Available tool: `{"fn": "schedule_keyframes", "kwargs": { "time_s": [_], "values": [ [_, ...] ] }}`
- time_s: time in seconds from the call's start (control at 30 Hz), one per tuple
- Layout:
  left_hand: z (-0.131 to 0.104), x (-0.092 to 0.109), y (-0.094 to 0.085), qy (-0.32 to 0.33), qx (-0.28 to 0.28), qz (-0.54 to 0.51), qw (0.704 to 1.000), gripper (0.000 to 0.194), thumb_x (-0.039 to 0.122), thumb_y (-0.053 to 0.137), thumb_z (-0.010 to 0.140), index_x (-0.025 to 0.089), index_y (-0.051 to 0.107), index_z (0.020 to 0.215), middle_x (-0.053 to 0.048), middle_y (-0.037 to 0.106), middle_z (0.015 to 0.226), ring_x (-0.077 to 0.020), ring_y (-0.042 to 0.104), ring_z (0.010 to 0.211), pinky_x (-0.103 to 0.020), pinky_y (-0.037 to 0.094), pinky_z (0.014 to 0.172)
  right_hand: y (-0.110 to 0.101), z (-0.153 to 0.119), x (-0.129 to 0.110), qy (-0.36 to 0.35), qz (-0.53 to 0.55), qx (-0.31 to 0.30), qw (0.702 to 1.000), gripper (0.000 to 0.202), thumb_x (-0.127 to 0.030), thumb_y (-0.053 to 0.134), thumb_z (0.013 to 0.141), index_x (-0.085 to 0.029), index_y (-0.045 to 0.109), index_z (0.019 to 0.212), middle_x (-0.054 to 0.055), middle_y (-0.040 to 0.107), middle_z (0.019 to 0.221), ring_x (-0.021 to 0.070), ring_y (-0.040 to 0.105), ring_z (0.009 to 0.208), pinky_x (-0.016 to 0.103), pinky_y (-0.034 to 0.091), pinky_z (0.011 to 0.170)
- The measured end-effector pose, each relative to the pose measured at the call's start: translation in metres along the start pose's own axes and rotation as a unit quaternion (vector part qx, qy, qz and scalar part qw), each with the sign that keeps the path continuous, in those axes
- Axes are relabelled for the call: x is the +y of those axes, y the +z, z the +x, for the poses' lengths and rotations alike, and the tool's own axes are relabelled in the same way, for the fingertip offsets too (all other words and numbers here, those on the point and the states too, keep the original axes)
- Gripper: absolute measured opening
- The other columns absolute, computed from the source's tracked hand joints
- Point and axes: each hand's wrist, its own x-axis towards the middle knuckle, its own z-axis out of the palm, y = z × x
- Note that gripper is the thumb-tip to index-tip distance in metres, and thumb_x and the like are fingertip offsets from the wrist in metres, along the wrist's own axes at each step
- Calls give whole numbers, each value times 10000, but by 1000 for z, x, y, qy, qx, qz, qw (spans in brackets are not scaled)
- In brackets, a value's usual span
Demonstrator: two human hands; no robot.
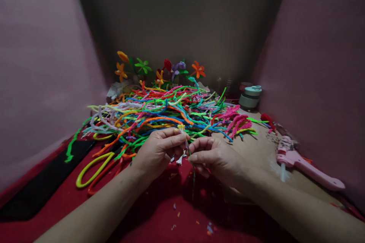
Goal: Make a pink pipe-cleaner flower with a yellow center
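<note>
Flanking the red surface [154,220] are two pinkish walls [42,68].

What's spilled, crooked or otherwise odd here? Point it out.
Small coloured scraps litter the red cloth in front, like spilled trimmings. The pipe cleaners lie tangled, ends jutting every way, so the pile looks messy. Dark bits show at the pink glue gun's head; whether dirt or loose debris, I cannot tell.

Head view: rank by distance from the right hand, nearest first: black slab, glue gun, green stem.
From the right hand:
1. Green stem: pinched in its fingertips.
2. Glue gun: off to the right, pink.
3. Black slab: far left, past the left hand.
</note>
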Motion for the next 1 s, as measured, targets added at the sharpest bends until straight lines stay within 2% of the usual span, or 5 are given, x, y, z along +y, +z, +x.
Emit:
{"fn": "schedule_keyframes", "kwargs": {
  "time_s": [0.27,0.7,0.87,1.0],
  "values": [
    [-3,4,2,-18,-43,-6,999,110,206,672,683,134,670,766,-28,617,653,-94,527,560,-207,399,548,-6,-2,4,32,93,-22,995,208,-104,715,553,-124,590,718,-44,551,482,52,477,368,150,358,334],
    [-3,1,3,-40,-46,-7,998,129,215,643,719,112,679,789,-25,605,648,-46,478,516,-168,369,523,-7,-1,7,40,110,-43,992,206,-106,717,561,-115,577,711,-32,577,534,50,507,374,135,380,326],
    [-3,0,6,-46,-48,-3,998,152,238,638,726,108,675,796,-30,595,656,-66,501,542,-183,382,533,-9,-1,10,42,113,-68,990,183,-94,700,565,-106,578,701,-20,595,576,41,491,353,137,371,316],
    [-5,1,8,-58,-38,-15,997,110,224,657,701,120,655,739,-26,598,663,-84,527,551,-201,396,540,-8,-2,10,47,87,-71,993,194,-111,682,569,-109,598,743,1,605,604,79,537,414,172,405,360]
  ]
}}
